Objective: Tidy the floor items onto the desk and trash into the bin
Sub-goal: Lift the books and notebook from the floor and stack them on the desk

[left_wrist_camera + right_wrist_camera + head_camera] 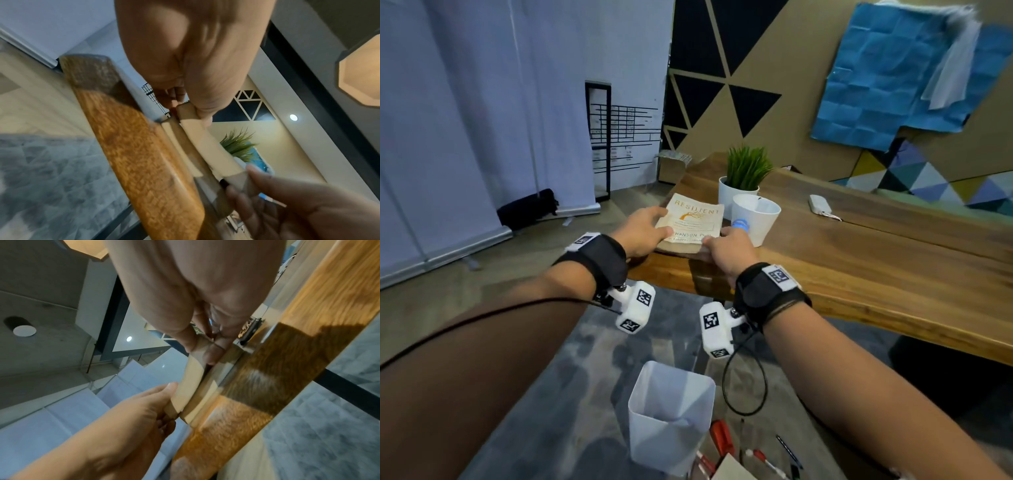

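Desk (859, 260), book (693, 219), seemingly both hands.

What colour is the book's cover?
Cream, with orange title lettering and an orange tree on the book; head view shows it best.

Black wrist straps (599, 257); white marker-tagged camera blocks (635, 306); black cables (744, 387).

The desk (859, 260) anchors everything: book (693, 219) on its near-left corner, cup (756, 214) just right of the book, potted plant (743, 181) behind the cup. Below the desk's front edge, the bin (671, 411) stands on the rug (592, 359), pens (767, 459) right of it.
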